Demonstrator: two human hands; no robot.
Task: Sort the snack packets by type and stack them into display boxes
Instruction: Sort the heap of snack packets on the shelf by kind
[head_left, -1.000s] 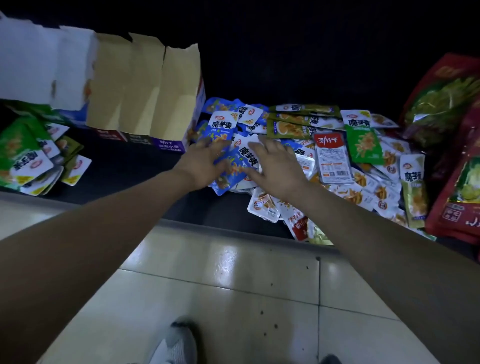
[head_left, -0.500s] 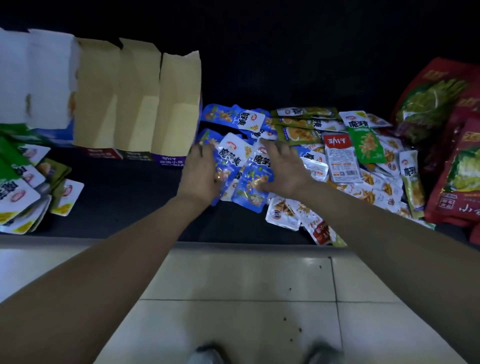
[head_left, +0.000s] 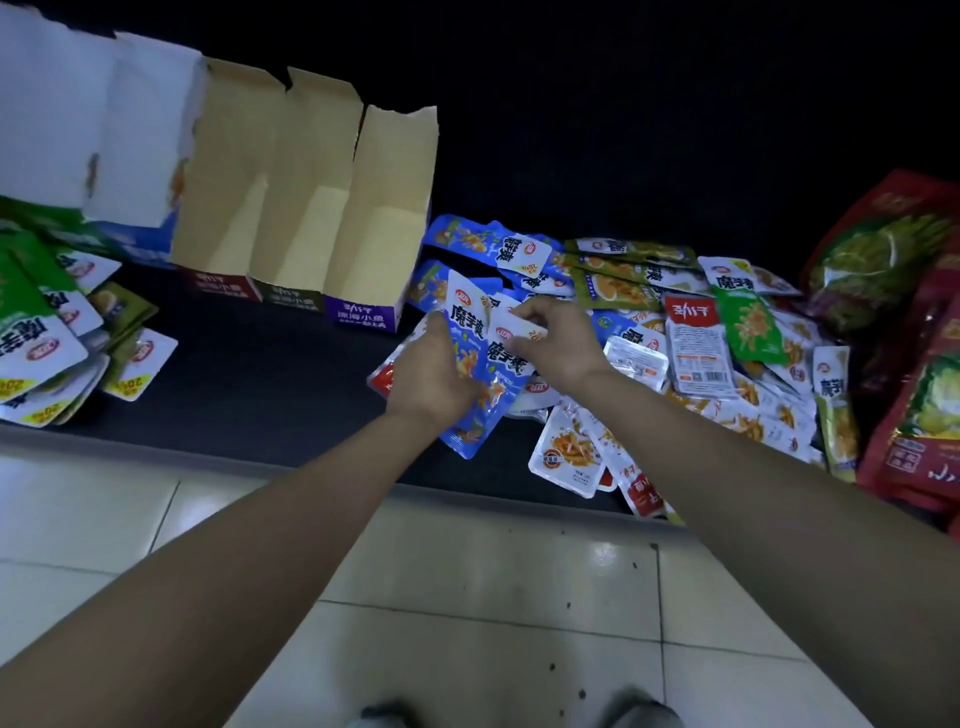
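**Blue snack packets lifted out of the heap**

A second ago both grips lay flat, raking the mixed pile (head_left: 701, 358). Now the left grip (head_left: 434, 382) clutches a fanned bunch of blue snack packets (head_left: 470, 332) just above the counter (head_left: 249, 374), and the right grip (head_left: 566, 348) pinches the top edge of one. One type looks sorted. The empty purple-fronted display box (head_left: 384, 234) stands just beside.

Several blue-and-white snack packets (head_left: 480, 364) are fanned and tilted, gripped by the left hand (head_left: 428, 374) and pinched near their top by the right hand (head_left: 561, 348). Right of them lies a loose, overlapping heap of mixed packets (head_left: 727, 358). Three open brown cardboard display boxes (head_left: 311, 218) stand side by side just left, with green packets (head_left: 52, 338) heaped at far left
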